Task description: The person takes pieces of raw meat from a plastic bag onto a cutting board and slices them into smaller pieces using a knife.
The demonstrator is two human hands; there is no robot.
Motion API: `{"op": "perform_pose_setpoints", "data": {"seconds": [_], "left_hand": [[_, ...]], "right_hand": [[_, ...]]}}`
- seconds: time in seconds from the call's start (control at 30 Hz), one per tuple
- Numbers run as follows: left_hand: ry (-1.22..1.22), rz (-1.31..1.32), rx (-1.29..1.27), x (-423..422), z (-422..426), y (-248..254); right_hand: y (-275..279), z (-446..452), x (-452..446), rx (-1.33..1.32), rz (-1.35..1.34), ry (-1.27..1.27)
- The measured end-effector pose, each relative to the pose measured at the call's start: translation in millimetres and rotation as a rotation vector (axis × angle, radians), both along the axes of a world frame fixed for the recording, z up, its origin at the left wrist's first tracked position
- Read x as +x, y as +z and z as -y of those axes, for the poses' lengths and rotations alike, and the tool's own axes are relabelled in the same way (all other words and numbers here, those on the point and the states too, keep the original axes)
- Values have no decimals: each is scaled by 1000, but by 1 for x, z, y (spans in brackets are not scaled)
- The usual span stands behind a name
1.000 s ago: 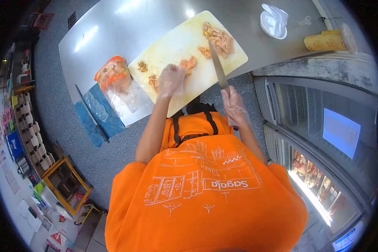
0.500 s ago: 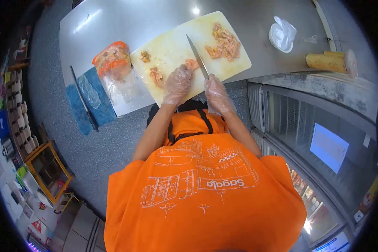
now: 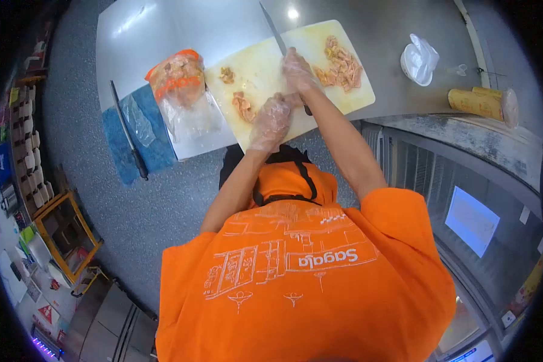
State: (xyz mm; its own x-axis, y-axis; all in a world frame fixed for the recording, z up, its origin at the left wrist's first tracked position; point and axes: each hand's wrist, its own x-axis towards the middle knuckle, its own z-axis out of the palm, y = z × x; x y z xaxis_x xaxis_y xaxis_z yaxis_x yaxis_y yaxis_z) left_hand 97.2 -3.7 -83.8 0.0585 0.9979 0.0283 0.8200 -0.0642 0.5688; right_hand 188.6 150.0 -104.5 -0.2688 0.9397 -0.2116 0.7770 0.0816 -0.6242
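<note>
My right hand (image 3: 298,72), in a clear glove, is wrapped round a knife (image 3: 273,27) whose blade points up and away past the far edge of the white cutting board (image 3: 253,60). Just below it my gloved left hand (image 3: 273,120) is closed over the board's near part; what its fingers hold, if anything, is hidden. A pile of cut meat (image 3: 344,69) lies at the board's right end. Left of my hands are a piece of meat (image 3: 243,107) and a small yellowish scrap (image 3: 227,75).
A bag of meat (image 3: 178,78) lies left of the board, beside a blue cloth (image 3: 117,145) with a sharpening rod (image 3: 127,127) on it. To the right are a white bowl (image 3: 409,63) with a plastic bag and a yellow wrap roll (image 3: 476,104).
My right hand has moved forward over the board with the knife, its blade now reaching past the far edge. My left hand stays low on the board, now close against my right hand.
</note>
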Motion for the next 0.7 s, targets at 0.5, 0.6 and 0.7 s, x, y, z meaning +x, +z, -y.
{"op": "perform_pose_setpoints", "data": {"seconds": [0.5, 0.6, 0.7], "left_hand": [[19, 81, 145, -17, 19, 3], [55, 135, 242, -6, 11, 20], [8, 86, 159, -3, 1, 12]], "right_hand": [[43, 147, 111, 17, 131, 96], [40, 149, 104, 94, 60, 127], [31, 148, 111, 78, 78, 101]]}}
